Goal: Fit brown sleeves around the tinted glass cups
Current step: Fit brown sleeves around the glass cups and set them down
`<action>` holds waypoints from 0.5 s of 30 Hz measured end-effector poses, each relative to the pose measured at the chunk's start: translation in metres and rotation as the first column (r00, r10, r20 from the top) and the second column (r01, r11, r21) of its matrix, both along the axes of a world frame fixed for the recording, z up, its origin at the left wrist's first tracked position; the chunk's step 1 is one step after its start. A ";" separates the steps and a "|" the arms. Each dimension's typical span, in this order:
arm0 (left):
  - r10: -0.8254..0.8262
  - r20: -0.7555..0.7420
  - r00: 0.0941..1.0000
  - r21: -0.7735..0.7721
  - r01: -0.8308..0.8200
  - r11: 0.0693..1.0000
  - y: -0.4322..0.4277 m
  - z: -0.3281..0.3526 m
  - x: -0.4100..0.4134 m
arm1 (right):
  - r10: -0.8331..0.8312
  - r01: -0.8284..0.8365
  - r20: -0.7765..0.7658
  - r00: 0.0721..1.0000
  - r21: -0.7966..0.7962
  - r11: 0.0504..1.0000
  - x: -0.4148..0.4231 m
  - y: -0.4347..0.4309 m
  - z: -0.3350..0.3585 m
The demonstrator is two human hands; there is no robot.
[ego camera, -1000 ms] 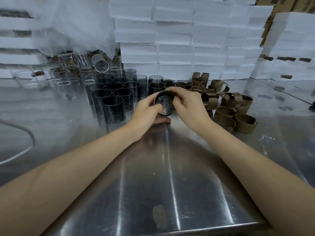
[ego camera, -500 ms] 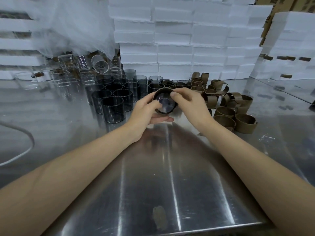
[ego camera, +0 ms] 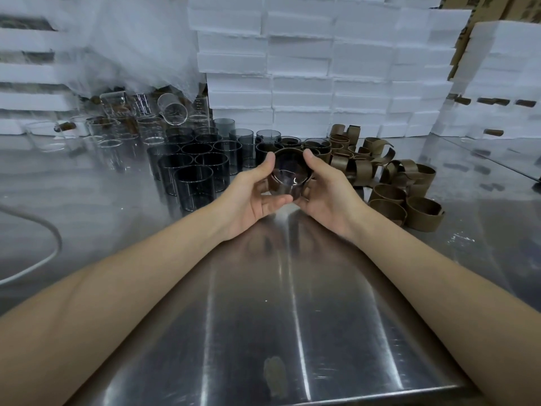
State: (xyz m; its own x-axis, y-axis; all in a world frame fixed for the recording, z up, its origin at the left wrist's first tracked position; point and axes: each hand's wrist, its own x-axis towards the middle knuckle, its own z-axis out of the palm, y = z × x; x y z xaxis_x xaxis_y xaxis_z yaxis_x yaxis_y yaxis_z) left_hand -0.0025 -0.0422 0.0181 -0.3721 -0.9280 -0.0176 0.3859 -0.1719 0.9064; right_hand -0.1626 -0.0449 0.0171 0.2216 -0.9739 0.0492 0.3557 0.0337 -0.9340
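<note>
A tinted glass cup [ego camera: 288, 171] wrapped in a brown sleeve [ego camera: 276, 186] is held tilted toward me above the steel table [ego camera: 263, 303], mouth facing the camera. My left hand [ego camera: 254, 197] grips its left side, thumb under the base. My right hand [ego camera: 325, 191] grips its right side, fingers curled round the rim. Several bare tinted cups [ego camera: 194, 183] stand in rows to the left. A heap of loose brown sleeves [ego camera: 395, 183] lies to the right.
Clear glass cups [ego camera: 123, 133] crowd the back left under a plastic sheet. Stacked white foam boxes [ego camera: 322, 68] form a wall behind. A grey cable [ego camera: 44, 256] curves along the left side. The table's front edge runs near the bottom.
Both hands have lifted the cup slightly and shifted apart to its sides, fingers spreading; the cup now tilts more upright with the sleeve around its lower part.
</note>
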 end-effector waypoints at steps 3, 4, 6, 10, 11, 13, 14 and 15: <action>-0.008 -0.012 1.000 0.033 0.008 0.999 -0.003 -0.002 0.002 | 0.029 -0.033 0.091 0.995 0.045 0.998 0.000 0.001 0.002; -0.012 -0.024 1.000 0.043 0.013 0.999 -0.005 -0.002 0.002 | 0.037 -0.044 0.121 0.992 0.060 0.997 0.001 0.001 0.003; -0.022 -0.039 0.999 0.053 0.024 0.998 -0.008 -0.003 0.004 | 0.054 -0.070 0.169 0.984 0.087 0.994 0.002 0.000 0.004; -0.036 -0.044 0.998 0.066 0.039 0.997 -0.010 -0.004 0.004 | 0.072 -0.103 0.238 0.969 0.120 0.987 0.001 -0.002 0.004; -0.035 -0.047 0.998 0.070 0.038 0.997 -0.010 -0.005 0.004 | 0.075 -0.108 0.252 0.965 0.118 0.987 0.001 -0.002 0.003; -0.030 -0.059 0.998 0.077 0.034 0.996 -0.011 -0.005 0.003 | 0.081 -0.115 0.280 0.956 0.109 0.987 0.000 -0.003 0.003; -0.027 -0.062 0.998 0.078 0.032 0.996 -0.011 -0.004 0.003 | 0.085 -0.120 0.293 0.952 0.101 0.988 0.000 -0.004 0.002; -0.028 -0.061 0.998 0.074 0.033 0.997 -0.011 -0.004 0.004 | 0.085 -0.118 0.301 0.950 0.095 0.988 -0.001 -0.004 0.002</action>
State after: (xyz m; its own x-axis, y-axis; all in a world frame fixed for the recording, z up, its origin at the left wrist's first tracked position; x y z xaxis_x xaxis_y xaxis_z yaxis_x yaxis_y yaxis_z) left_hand 0.0010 -0.0536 0.0137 -0.4025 -0.9132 -0.0638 0.4329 -0.2513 0.8657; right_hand -0.1633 -0.0493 0.0188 0.3112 -0.9501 0.0207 0.6039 0.1809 -0.7763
